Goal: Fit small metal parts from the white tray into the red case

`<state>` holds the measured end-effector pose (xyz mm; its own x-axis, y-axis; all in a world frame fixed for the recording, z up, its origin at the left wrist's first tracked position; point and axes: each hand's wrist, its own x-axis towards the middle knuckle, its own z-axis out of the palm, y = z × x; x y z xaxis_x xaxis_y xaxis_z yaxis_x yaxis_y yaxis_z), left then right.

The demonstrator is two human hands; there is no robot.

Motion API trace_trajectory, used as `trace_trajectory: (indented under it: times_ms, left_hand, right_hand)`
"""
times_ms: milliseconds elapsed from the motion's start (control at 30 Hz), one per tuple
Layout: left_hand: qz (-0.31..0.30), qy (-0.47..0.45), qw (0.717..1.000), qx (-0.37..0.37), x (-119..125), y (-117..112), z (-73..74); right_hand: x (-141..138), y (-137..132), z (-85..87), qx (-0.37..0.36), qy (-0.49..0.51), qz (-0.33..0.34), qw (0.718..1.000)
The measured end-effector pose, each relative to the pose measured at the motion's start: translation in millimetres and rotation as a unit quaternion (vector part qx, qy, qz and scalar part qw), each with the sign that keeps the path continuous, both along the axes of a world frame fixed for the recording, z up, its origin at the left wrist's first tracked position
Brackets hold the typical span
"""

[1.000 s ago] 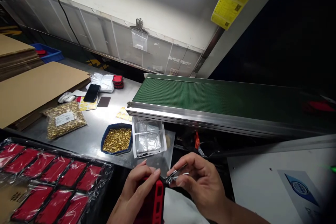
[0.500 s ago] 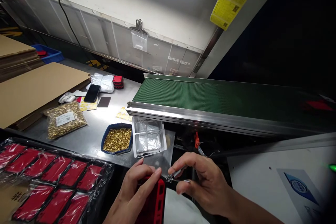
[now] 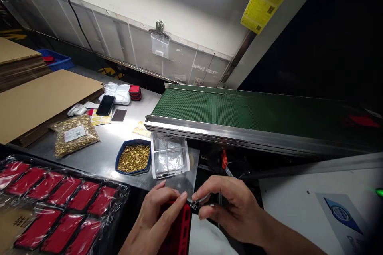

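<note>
A red case [image 3: 179, 229] is held upright at the bottom edge of the head view, low in front of the desk [image 3: 119, 139], by the left hand [image 3: 155, 217], whose grip is closed around it with the fingers wrapped over its upper end. Just to its right, a small metal tool [image 3: 203, 203], thin and shiny, is pinched between thumb and forefinger of the right hand [image 3: 231, 211]; that grip is closed on the tool, and the tool's tip is seen at the top corner of the red case, touching it or very nearly so. Whether the tool is a pair of tweezers or a clip cannot be told. On the desk just beyond the hands a clear tray of small plastic bags [image 3: 169, 159] is set, and directly to its left a blue dish of small brass parts [image 3: 133, 158] is placed. Farther left a sealed bag of brass parts [image 3: 74, 135] is laid flat, with a black phone [image 3: 105, 105] behind it. At the lower left a wrapped tray of red cases [image 3: 54, 207] is seen under clear film. A green conveyor belt [image 3: 239, 111] is run across the scene behind the desk.
</note>
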<state>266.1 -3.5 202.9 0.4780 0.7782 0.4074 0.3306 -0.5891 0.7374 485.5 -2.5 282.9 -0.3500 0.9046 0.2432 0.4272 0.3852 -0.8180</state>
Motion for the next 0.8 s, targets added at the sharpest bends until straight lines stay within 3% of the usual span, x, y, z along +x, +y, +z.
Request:
trace_trajectory:
  times_ms: [233, 433, 600, 800]
  left_hand:
    - [0.026, -0.033, 0.999, -0.006, 6.1, -0.8, 3.2]
    - [0.056, -0.033, 0.998, 0.008, 10.7, 0.1, 0.8]
    - [0.035, -0.018, 0.999, 0.02, 8.2, 1.4, 0.4]
    - [-0.043, 0.006, 0.999, 0.011, 0.4, 4.4, -0.4]
  right_hand:
    - [3.3, -1.8, -4.5, 0.013, 0.027, -0.061, 0.998]
    - [3.0, 0.4, -1.2, 0.0, 0.017, -0.018, 1.0]
    - [5.8, 0.5, 3.6, 0.007, -0.014, -0.001, 1.0]
    - [6.0, 3.5, 6.7, 0.059, -0.049, 0.041, 0.996]
